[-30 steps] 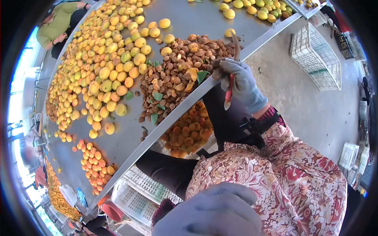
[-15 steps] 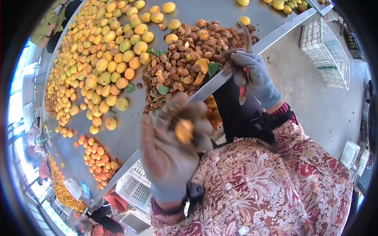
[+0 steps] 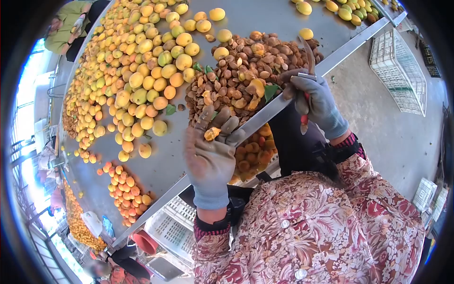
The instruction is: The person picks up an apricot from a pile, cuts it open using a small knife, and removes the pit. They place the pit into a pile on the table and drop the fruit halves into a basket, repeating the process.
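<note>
My left hand (image 3: pixel 210 154), in a grey stained glove, is over the table edge beside the pile of brown pits. A torn orange piece of apricot (image 3: pixel 212 134) sits against its fingers, which are partly stretched out. My right hand (image 3: pixel 317 97), gloved too, is closed round a curved knife (image 3: pixel 309 57). The blade points up and away, and part of the red handle shows below the fingers. Heaped in front of both hands are the pits (image 3: pixel 236 83), with scraps of flesh and green leaves among them. Whole yellow apricots (image 3: pixel 137 80) lie to the left.
A metal table (image 3: pixel 151 175) with a raised rim (image 3: pixel 269 111) runs diagonally. Below it are apricots in a container (image 3: pixel 255 154) and a white crate (image 3: pixel 172 227). Another white crate (image 3: pixel 397 71) stands on the floor at right. Another person (image 3: pixel 71 28) is at upper left.
My left hand has moved up and away from my body toward the pits, its fingers now straighter around the apricot piece. The right hand keeps its hold on the knife. The view has shifted slightly.
</note>
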The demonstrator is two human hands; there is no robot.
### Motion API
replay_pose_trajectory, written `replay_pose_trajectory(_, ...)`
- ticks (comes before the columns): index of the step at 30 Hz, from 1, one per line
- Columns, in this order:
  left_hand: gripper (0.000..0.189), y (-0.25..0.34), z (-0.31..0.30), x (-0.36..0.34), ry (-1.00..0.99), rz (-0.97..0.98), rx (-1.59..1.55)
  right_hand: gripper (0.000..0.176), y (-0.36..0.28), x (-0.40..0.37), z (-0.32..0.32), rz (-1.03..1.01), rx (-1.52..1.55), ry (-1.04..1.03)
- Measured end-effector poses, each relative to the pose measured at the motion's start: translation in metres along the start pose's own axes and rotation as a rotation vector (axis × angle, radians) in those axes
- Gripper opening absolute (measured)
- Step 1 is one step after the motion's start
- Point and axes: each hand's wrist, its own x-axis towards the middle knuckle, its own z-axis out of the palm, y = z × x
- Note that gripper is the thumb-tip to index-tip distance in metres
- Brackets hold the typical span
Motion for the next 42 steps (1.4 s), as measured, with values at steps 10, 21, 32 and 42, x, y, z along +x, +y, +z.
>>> replay_pose_trajectory(10, 0.045, 0.002, -0.010, 0.025, -0.232, 1.072, 1.665, 0.026, 0.003, 0.003, 0.001, 0.005, 0.031, 0.033)
replay_pose_trajectory(21, 0.030, 0.105, -0.132, 0.035, 0.545, 1.074, 1.927, 0.026, -0.003, 0.000, -0.002, 0.098, -0.026, 0.010)
replay_pose_trajectory(32, 0.051, 0.155, -0.177, 0.030, 0.906, 0.379, 1.587, 0.019, -0.009, -0.004, 0.015, 0.170, -0.183, 0.047)
replay_pose_trajectory(42, 0.038, 0.068, -0.094, -0.020, 0.193, 0.617, 0.714, 0.021, -0.020, -0.020, 0.019, -0.210, -1.448, 0.176)
